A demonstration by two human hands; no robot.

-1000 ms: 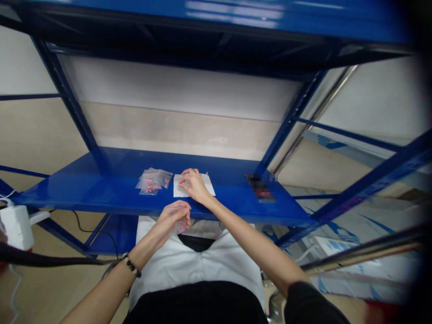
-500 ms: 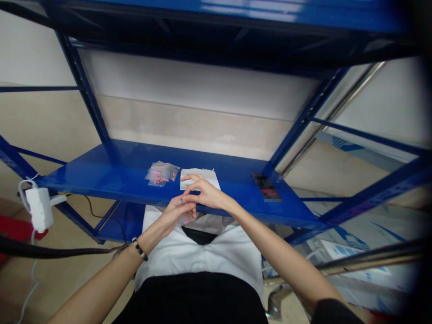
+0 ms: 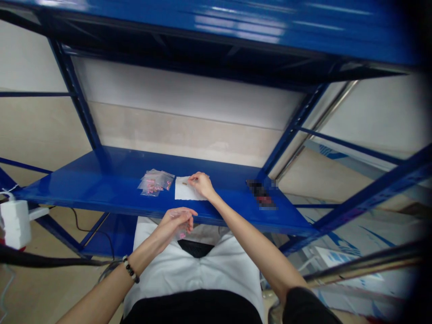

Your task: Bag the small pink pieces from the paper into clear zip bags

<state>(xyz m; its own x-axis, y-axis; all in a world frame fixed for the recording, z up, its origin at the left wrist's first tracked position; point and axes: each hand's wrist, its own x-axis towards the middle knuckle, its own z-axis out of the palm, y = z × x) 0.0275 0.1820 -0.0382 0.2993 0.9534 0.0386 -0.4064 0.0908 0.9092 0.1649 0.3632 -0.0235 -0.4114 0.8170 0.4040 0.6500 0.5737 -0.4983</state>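
My left hand (image 3: 177,223) is closed round a small clear plastic bag (image 3: 182,235) in front of the shelf's edge. Pink bits show at the bottom of that bag. Over a white cloth or paper sheet (image 3: 185,194) on the shelf, my right hand (image 3: 202,184) has its thumb and fingers pinched together. Whatever they may hold is too small to make out. Just left of those fingertips, a tiny brownish piece (image 3: 184,183) lies on the white sheet. A pile of clear bags with pink bits (image 3: 154,182) rests left of the sheet.
The blue metal shelf (image 3: 114,180) has uprights at both ends, and another blue shelf (image 3: 162,18) hangs above it. A dark, blurred-out object (image 3: 261,194) lies at the right. Toward the left edge hangs a white power adapter (image 3: 15,222) with a cable.
My right hand has left the bag at my left hand and moved up onto the white sheet, uncovering the brownish piece. The left hand keeps the bag. The view has shifted slightly.
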